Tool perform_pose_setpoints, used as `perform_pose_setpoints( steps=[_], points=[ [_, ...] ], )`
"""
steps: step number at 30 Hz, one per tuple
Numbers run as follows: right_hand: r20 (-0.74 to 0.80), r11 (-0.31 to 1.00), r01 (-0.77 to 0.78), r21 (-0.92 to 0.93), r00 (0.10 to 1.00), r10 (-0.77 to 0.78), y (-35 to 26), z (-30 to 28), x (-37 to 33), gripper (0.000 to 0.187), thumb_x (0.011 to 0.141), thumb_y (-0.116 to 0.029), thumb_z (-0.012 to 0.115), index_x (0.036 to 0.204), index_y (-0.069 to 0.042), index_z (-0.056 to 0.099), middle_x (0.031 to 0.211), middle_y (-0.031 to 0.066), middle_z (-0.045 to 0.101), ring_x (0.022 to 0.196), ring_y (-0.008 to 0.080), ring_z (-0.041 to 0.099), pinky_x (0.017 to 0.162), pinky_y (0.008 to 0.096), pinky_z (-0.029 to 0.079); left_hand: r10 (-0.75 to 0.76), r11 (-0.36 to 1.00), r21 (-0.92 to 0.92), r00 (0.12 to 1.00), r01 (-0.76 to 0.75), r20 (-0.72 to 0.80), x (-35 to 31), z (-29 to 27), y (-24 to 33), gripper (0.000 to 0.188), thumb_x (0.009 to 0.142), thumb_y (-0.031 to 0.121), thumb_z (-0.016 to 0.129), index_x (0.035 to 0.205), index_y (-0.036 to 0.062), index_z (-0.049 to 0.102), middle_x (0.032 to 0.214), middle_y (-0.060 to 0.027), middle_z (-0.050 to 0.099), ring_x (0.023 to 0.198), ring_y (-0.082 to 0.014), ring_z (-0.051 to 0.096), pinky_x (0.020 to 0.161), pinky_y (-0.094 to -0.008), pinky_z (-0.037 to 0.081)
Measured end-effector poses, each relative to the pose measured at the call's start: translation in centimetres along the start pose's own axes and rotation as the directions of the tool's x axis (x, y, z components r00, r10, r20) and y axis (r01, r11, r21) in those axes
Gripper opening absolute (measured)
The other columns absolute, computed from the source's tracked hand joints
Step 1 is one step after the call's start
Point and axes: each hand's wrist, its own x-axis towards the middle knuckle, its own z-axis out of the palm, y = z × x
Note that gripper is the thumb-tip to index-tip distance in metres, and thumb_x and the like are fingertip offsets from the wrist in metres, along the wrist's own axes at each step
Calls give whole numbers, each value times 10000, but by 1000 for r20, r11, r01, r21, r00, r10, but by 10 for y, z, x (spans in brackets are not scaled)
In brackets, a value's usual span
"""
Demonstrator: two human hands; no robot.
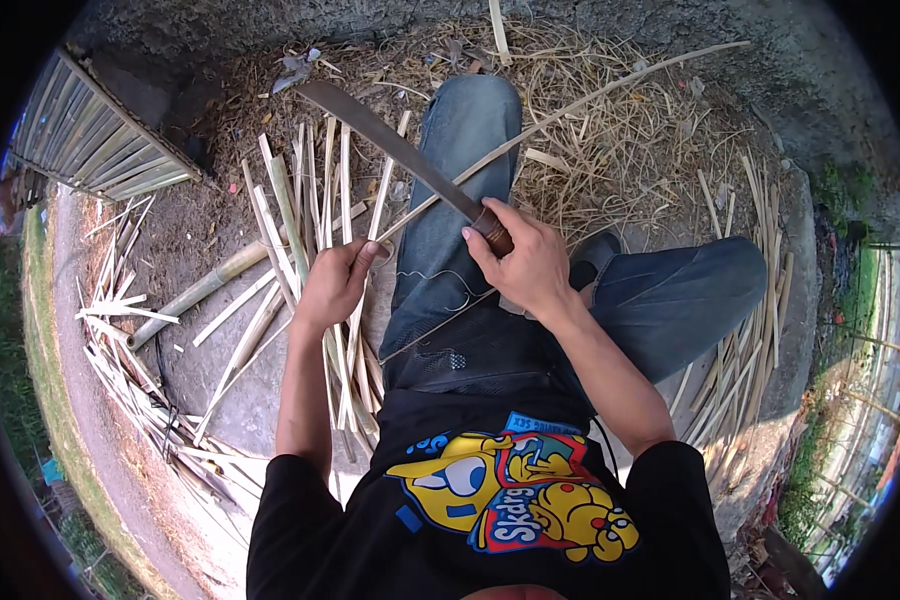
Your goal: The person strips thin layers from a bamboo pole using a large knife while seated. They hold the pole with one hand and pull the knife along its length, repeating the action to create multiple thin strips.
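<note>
My right hand (522, 255) is closed round the brown handle of a machete (395, 143), whose long dark blade points up to the left. A long, thin bamboo strip (570, 110) runs from my left hand up to the far right, passing by the blade over my raised knee. The near end of that strip is pinched between the thumb and fingers of my left hand (338, 282). A dark mesh cloth (470, 345) covers my lap, and a thin curled shaving (440, 275) lies over my jeans.
Split bamboo strips (345, 370) lie in piles to my left, with more strips (755, 330) at the right. A round bamboo pole (210, 285) rests on the ground at left. Shavings (630, 160) heap beyond my legs before a rough wall (610, 25). A slatted bamboo panel (100, 130) stands far left.
</note>
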Motion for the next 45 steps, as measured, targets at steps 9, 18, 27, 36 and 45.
perform_pose_setpoints(
  steps=[9,18,27,36,45],
  points=[
    [371,964,69,-257,928,33,-4,-19,4,514,929,-577,625,952,-69,552,752,167,670,684,407,685,580,494,533,-268,911,-251,931,328,246,1,10,18,510,1087,383,457,884,9,739,547,-21,446,537,-119,418,546,-340,386],
    [250,894,153,-420,967,-48,34,-30,28,496,937,-606,592,922,-112,556,751,110,683,650,393,689,545,504,528,-292,851,-355,910,388,294,-7,11,7,548,1097,392,444,826,0,715,530,36,409,502,-86,360,497,-310,329],
    [187,921,-106,-375,965,187,63,-68,55,539,986,-589,520,980,-60,628,647,193,657,662,405,695,568,509,539,-271,913,-239,931,329,247,-23,-9,-1,501,1091,348,471,811,7,710,536,44,387,511,-75,333,491,-308,305],
    [47,894,-221,-389,965,259,72,-69,73,545,1009,-583,485,989,-62,645,635,156,665,635,372,695,565,488,540,-304,909,-212,920,358,249,-46,-24,-1,496,1093,326,467,780,6,681,540,40,405,519,-67,361,497,-290,321],
    [311,949,117,-292,950,-21,21,-13,27,529,950,-632,554,962,-104,591,658,179,649,657,418,680,561,526,537,-261,954,-103,947,283,186,-28,-20,3,495,1083,354,483,800,8,695,522,31,386,510,-74,349,493,-309,301]
  ],
)
